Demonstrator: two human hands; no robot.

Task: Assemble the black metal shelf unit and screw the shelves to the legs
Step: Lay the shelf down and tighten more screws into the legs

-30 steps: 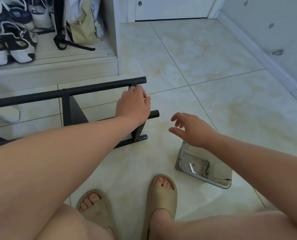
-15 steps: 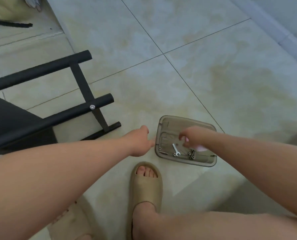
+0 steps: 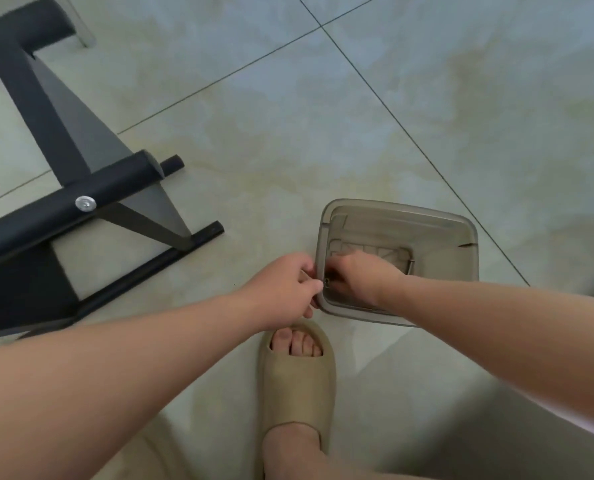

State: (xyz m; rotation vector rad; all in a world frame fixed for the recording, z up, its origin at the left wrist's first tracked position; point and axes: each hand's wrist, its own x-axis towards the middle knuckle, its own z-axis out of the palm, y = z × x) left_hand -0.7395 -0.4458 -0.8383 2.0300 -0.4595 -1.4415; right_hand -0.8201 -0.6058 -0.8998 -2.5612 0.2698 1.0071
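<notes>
The black metal shelf unit [image 3: 81,202] lies on its side on the tiled floor at the left, with a silver screw head [image 3: 85,203] showing in one black leg tube. A clear brownish plastic box [image 3: 437,237] sits on the floor just right of centre. My left hand [image 3: 285,289] grips the box's near left rim. My right hand [image 3: 361,277] reaches down inside the box, its fingers curled and pinching a small dark screw [image 3: 326,281] at the left wall. Another small metal part [image 3: 410,266] lies by the right wall.
My foot in a beige slide sandal [image 3: 295,382] stands right below the box, a second sandal partly visible at the bottom left. Pale floor tiles with dark grout lines spread to the right and far side.
My left hand left the shelf leg and came to the box's rim. My right hand dropped from above the box into it. The view has tilted down and closer.
</notes>
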